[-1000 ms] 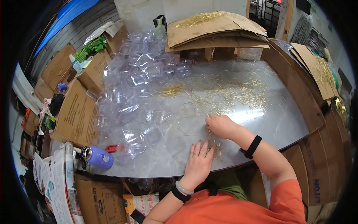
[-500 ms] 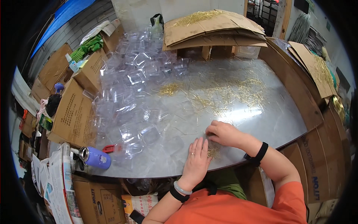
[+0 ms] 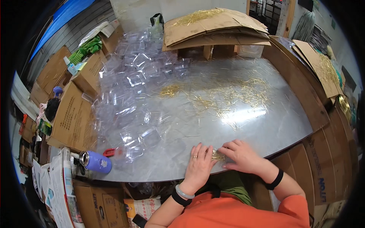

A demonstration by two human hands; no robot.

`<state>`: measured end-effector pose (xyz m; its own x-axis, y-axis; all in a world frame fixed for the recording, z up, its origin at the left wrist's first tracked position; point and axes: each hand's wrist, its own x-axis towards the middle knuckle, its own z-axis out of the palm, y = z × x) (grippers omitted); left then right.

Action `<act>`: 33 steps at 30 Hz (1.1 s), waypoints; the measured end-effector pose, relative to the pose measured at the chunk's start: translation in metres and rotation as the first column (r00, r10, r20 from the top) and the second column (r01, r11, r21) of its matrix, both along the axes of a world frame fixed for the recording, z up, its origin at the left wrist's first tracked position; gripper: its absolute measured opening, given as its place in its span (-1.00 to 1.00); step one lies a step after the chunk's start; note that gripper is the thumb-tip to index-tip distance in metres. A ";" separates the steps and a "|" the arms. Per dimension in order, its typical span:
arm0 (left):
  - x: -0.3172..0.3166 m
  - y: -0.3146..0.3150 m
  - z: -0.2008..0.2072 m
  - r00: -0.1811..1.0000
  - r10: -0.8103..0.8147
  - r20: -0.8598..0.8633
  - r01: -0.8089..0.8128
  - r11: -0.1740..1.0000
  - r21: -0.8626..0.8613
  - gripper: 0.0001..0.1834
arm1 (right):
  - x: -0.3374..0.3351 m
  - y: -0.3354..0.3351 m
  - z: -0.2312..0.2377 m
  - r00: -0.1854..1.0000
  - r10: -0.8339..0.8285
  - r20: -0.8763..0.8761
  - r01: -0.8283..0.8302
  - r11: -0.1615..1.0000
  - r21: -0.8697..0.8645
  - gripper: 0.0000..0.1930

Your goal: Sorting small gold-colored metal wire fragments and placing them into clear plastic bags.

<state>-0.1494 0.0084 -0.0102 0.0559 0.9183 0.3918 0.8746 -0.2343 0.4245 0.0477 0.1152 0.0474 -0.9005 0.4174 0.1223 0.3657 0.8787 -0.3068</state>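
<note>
Near the table's front edge, a small bunch of thin gold strips [image 3: 217,155] lies between my two hands. My left hand [image 3: 199,161] rests beside it, fingers stretched out and lying nearly flat, its thumb side touching the bunch. From the right, my right hand [image 3: 245,156] has its curved fingers and thumb around the bunch's other side. My fingers hide part of the strips. Farther back, many loose gold strips [image 3: 247,93] are scattered over the grey tabletop [image 3: 190,131], with a denser small pile [image 3: 170,90] left of them.
Clear plastic boxes [image 3: 137,79] cover the table's left side. A purple bottle [image 3: 97,162] lies tilted at the front left corner beside a red tool [image 3: 109,152]. Stacked cardboard sheets [image 3: 216,28] form a raised cover at the back. Cardboard boxes [image 3: 74,117] line the left edge.
My right hand has moved down and right, its fingers spreading to the bunch's right side. The bunch shows more now. My left hand has hardly moved.
</note>
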 end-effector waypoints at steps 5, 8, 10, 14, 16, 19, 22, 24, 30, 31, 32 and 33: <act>0.000 -0.004 0.006 0.999 -0.037 0.021 0.037 0.999 -0.018 -0.38 | 0.004 -0.007 -0.040 0.980 -0.125 -0.156 0.118 0.991 -0.056 -0.52; -0.001 -0.002 0.010 0.999 -0.041 0.025 0.042 0.999 -0.023 -0.38 | 0.007 -0.005 -0.040 0.935 -0.178 -0.307 0.110 0.968 -0.226 -0.50; -0.001 -0.003 0.009 0.999 -0.033 0.004 0.033 0.999 -0.003 -0.36 | 0.008 -0.008 -0.030 0.898 -0.233 -0.375 0.132 0.952 -0.276 -0.47; -0.002 -0.001 0.002 0.999 -0.053 -0.007 0.052 0.998 -0.026 -0.29 | 0.011 -0.022 -0.018 0.895 -0.290 -0.340 0.231 0.951 -0.206 -0.42; -0.001 0.000 0.004 0.997 -0.075 -0.003 0.075 0.996 -0.038 -0.25 | 0.010 -0.023 -0.021 0.922 -0.231 -0.312 0.177 0.966 -0.190 -0.41; -0.001 0.001 0.005 0.996 -0.090 -0.007 0.089 0.995 -0.040 -0.22 | -0.002 -0.013 -0.040 0.938 -0.101 -0.332 0.019 0.970 -0.241 -0.41; -0.003 0.002 0.006 0.995 -0.096 0.016 0.097 0.993 -0.064 -0.21 | -0.005 -0.004 -0.052 0.917 -0.102 -0.385 -0.031 0.946 -0.324 -0.40; -0.003 0.001 0.007 0.994 -0.106 -0.039 0.103 0.992 -0.073 -0.21 | -0.002 -0.010 -0.052 0.883 -0.199 -0.426 0.047 0.939 -0.341 -0.41; 0.002 0.009 0.001 0.988 -0.151 0.016 0.152 0.986 -0.069 -0.22 | -0.003 -0.027 -0.038 0.929 -0.131 -0.346 0.097 0.989 -0.115 -0.39; 0.002 0.011 -0.001 0.984 -0.165 0.063 0.169 0.983 -0.065 -0.22 | -0.004 -0.023 -0.043 0.934 -0.109 -0.341 0.071 0.990 -0.121 -0.37; 0.001 0.010 -0.003 0.974 -0.158 0.160 0.172 0.982 -0.075 -0.21 | -0.005 -0.017 -0.050 0.938 -0.084 -0.337 0.043 0.991 -0.127 -0.35; -0.001 0.011 -0.004 0.956 -0.148 0.255 0.173 0.982 -0.079 -0.19 | -0.006 -0.011 -0.050 0.941 -0.056 -0.333 0.013 0.992 -0.129 -0.33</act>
